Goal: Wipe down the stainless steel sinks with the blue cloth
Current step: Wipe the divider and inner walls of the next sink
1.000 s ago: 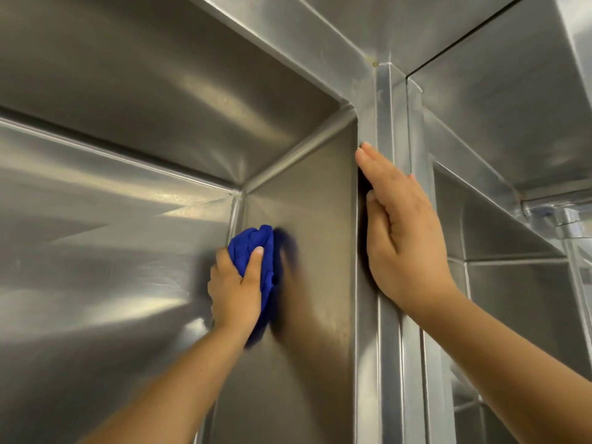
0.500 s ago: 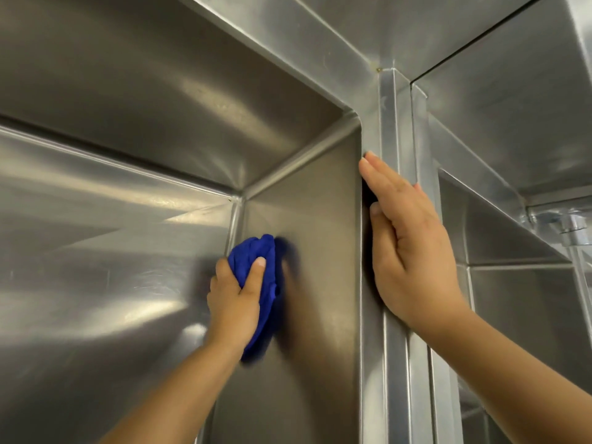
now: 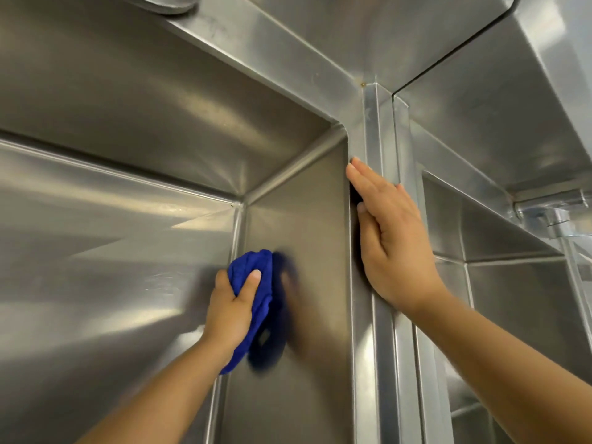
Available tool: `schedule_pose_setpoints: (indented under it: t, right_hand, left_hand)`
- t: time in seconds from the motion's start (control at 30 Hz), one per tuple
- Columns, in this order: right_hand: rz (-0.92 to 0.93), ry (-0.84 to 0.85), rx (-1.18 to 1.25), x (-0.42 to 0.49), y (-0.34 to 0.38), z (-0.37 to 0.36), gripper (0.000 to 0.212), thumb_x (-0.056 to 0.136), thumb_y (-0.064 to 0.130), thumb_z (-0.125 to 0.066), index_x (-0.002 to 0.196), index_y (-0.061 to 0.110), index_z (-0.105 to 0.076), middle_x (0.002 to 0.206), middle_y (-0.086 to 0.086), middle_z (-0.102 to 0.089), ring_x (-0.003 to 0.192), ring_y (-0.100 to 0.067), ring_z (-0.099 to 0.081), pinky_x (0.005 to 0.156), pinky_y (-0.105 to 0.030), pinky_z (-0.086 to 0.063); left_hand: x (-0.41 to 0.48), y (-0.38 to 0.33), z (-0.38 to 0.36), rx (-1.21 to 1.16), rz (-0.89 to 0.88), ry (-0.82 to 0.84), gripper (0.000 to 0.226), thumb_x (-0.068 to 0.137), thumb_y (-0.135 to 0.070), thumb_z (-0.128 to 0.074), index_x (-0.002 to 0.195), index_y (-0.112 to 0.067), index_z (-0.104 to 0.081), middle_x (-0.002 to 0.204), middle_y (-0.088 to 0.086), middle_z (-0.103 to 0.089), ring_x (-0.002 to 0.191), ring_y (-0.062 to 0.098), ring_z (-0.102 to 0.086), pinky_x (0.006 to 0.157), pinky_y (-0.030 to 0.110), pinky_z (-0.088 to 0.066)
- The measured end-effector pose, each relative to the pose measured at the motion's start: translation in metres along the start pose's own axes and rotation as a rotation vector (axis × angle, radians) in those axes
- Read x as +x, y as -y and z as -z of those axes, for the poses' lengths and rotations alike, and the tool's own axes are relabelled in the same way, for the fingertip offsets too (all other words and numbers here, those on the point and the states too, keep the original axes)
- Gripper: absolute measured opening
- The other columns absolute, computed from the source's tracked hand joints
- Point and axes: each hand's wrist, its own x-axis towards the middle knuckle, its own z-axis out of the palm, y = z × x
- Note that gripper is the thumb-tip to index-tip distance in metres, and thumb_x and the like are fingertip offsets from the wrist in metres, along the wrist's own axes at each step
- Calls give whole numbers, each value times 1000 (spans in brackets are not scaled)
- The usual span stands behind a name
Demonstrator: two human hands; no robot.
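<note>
Left hand [image 3: 230,310] and blue cloth [image 3: 260,296] have slid a touch toward 6 o'clock down the steel since a second ago. Right hand [image 3: 395,248] hasn't shifted on the divider. My view has tipped a bit too: a round metal fitting [image 3: 166,3] now shows at the 11 o'clock edge, can't tell what it is.

Left sink [image 3: 121,129] fills everything from 7 to 12 o'clock. Brushed steel, streaky glare on its panels. Right sink [image 3: 499,238] sits at 3 o'clock, only partly in view. Divider [image 3: 381,133] between them runs from top centre toward 6 o'clock, a doubled steel rim with a seam down the middle.

Right hand lies flat on the divider just right of centre. Its fingers [image 3: 368,177] are straight and together, pointing to 11 o'clock, thumb over the edge on the left sink's side. Flat palm, gripping nothing.

Left hand is at 7 o'clock from centre, inside the left sink near its vertical corner, fingers curled round the blue cloth with the thumb on top. Cloth is bunched and pressed against the sink wall below the divider. Its dark reflection shows in the steel just beside it, and a tail of cloth trails past the wrist toward 6 o'clock.

Tap fitting [image 3: 557,219] at the 3 o'clock edge, behind the right sink, blurred.
</note>
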Motion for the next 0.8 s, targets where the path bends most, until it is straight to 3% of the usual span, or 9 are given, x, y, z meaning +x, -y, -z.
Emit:
schedule_pose_setpoints:
  t: [0.1, 0.17, 0.27, 0.4, 0.47, 0.53, 0.63, 0.7, 0.8]
  right_hand:
    - [-23, 26, -14, 2, 5, -1, 52, 92, 7, -34, 143, 14, -44, 150, 0, -40, 139, -12, -34, 118, -48, -19]
    - [-60, 25, -11, -3, 15, -2, 52, 91, 9, -32, 142, 11, -44, 149, -5, -41, 139, -18, -35, 117, -50, -20]
    - [-91, 39, 6, -26, 32, 5, 52, 93, 15, -27, 142, 12, -44, 148, -5, -43, 141, -21, -33, 120, -43, -12]
    - [-44, 77, -69, -66, 34, 13, 53, 95, 23, -23, 144, 15, -41, 150, -3, -41, 144, -19, -25, 120, -45, -9]
    - [-86, 61, -6, -75, 31, 8, 53, 95, 24, -24, 144, 16, -41, 151, -2, -39, 145, -16, -21, 120, -45, -10]
    - [-121, 30, 49, -76, 30, 3, 50, 96, 20, -27, 143, 16, -43, 150, -2, -40, 144, -13, -20, 120, -42, -10]
    - [-127, 4, 49, -76, 29, 1, 49, 95, 9, -34, 142, 17, -44, 149, 0, -41, 144, -12, -21, 120, -41, -11]
    - [-129, -7, 42, -75, 29, 1, 48, 96, 8, -35, 142, 18, -44, 149, 1, -41, 144, -13, -22, 120, -41, -11]
    - [-132, -12, 48, -76, 29, 0, 48, 96, 9, -35, 142, 19, -45, 149, 1, -42, 144, -13, -22, 120, -41, -12]
  left_hand:
    - [-35, -22, 19, -58, -46, 68, 22, 94, -45, -53, 111, -31, -49, 104, -6, -63, 92, 13, -62, 81, 29, -47]
    - [-60, -39, 33, -52, -102, 41, 16, 94, -43, -52, 104, -31, -49, 97, -3, -64, 79, 8, -63, 68, 21, -48]
    - [-95, -60, 44, -24, -190, 47, 17, 95, -40, -52, 105, -26, -49, 88, -4, -63, 58, -3, -60, 52, 11, -44]
    - [-128, -67, 23, -50, -231, 170, 27, 90, -49, -53, 112, -34, -50, 99, -6, -66, 78, 7, -64, 68, 21, -47]
    - [-138, -60, 0, -61, -291, 175, 18, 91, -45, -56, 107, -40, -50, 105, -14, -63, 90, -2, -61, 77, 13, -46]
    - [-139, -49, -21, -26, -383, 53, 19, 90, -50, -57, 104, -40, -48, 106, -17, -60, 96, -6, -57, 82, 8, -42]
    - [-113, -27, -32, 10, -337, -132, 47, 82, -65, -44, 112, -28, -49, 111, -5, -60, 104, 12, -57, 94, 29, -45]
    - [-91, -20, -29, 50, -210, -133, 51, 88, -61, -47, 120, -21, -47, 120, 3, -58, 110, 23, -55, 99, 43, -44]
    - [-100, -22, -28, 9, -175, -117, 45, 88, -59, -48, 117, -24, -46, 119, 2, -57, 110, 24, -54, 99, 45, -43]
